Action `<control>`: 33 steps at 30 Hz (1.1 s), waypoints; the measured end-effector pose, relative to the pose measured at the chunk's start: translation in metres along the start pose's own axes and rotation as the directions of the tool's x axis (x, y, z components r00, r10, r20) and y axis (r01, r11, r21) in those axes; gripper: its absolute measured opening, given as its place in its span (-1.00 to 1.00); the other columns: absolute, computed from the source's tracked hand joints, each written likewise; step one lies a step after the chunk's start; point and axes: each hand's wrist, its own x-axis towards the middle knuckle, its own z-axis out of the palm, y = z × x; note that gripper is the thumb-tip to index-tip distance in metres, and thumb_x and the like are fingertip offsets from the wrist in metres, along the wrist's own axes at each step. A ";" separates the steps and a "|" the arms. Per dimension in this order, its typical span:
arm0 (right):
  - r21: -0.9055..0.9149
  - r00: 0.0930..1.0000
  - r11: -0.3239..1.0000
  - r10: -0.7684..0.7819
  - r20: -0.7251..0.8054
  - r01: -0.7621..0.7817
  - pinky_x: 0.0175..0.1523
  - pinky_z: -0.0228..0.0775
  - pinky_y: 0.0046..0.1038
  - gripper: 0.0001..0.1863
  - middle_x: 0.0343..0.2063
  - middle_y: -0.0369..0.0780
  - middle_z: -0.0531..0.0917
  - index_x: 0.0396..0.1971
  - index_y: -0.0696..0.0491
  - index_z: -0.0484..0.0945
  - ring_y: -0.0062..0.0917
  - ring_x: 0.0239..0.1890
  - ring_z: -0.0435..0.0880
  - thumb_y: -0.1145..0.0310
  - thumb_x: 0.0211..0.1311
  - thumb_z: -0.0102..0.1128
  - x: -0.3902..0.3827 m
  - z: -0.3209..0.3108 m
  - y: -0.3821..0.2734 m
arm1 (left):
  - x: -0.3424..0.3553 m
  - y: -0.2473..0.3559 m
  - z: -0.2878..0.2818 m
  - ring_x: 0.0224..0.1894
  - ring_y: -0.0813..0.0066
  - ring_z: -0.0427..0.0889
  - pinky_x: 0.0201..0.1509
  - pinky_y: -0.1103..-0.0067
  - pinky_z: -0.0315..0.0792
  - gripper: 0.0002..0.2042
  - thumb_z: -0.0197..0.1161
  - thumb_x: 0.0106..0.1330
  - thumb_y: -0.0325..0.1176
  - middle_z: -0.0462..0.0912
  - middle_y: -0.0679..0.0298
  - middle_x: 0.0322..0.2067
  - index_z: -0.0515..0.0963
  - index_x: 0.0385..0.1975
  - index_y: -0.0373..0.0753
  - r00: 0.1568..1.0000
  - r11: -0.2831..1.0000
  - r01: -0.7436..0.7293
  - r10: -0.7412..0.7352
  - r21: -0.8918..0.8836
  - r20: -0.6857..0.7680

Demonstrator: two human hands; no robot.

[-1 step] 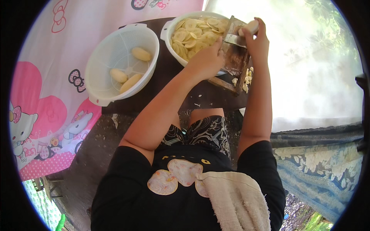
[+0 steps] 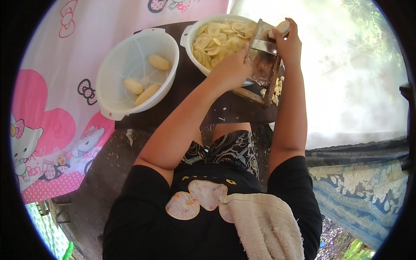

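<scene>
My left hand (image 2: 234,68) is closed around the left edge of a wooden slicer (image 2: 261,71) with a metal blade plate. The slicer leans over the right side of a white basin (image 2: 190,52) full of thin round banana slices (image 2: 216,41). In my right hand (image 2: 289,45) is a peeled banana (image 2: 280,29), at the far end of the slicer, beyond the blade. To the left, a white plastic strainer (image 2: 116,56) contains three more peeled bananas (image 2: 159,62).
The dark table (image 2: 190,99) carries both containers. Small pale banana bits (image 2: 277,90) lie beside the slicer's right edge. A towel (image 2: 266,225) hangs over my shirt. A pink printed curtain (image 2: 52,95) is on the left, and pale cloth (image 2: 342,86) on the right.
</scene>
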 end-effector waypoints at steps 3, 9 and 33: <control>0.050 0.996 0.995 -0.090 -0.006 0.090 -0.04 0.51 -0.22 -0.40 -0.16 0.09 0.65 0.22 -0.07 0.30 -0.06 -0.09 0.67 0.20 0.19 0.25 -0.002 -0.007 0.001 | -0.003 0.009 0.000 0.15 -0.06 0.48 0.26 0.32 0.30 -0.46 -0.10 0.41 -0.21 0.47 -0.22 0.09 0.16 0.37 -0.24 1.000 1.000 0.006 -0.006 0.026 -0.001; 0.117 0.977 0.974 -0.205 0.065 0.196 0.02 0.48 -0.26 -0.39 -0.14 0.05 0.65 0.22 0.06 0.28 -0.10 -0.04 0.65 0.33 0.17 0.24 -0.108 -0.036 -0.016 | 0.000 0.001 -0.001 0.15 -0.08 0.47 0.27 0.31 0.28 -0.46 -0.10 0.41 -0.21 0.47 -0.23 0.08 0.16 0.37 -0.23 1.000 1.000 -0.012 0.012 -0.002 -0.027; -0.063 1.000 0.998 -0.015 0.026 0.016 0.22 0.21 -0.19 -0.40 -0.29 -0.05 0.68 0.21 -0.16 0.32 -0.11 -0.11 0.59 0.13 0.16 0.23 0.003 0.006 0.016 | -0.002 0.003 0.000 0.21 -0.08 0.42 0.31 0.34 0.24 -0.46 -0.10 0.42 -0.20 0.43 -0.22 0.14 0.16 0.38 -0.23 1.000 1.000 -0.019 0.019 0.007 -0.014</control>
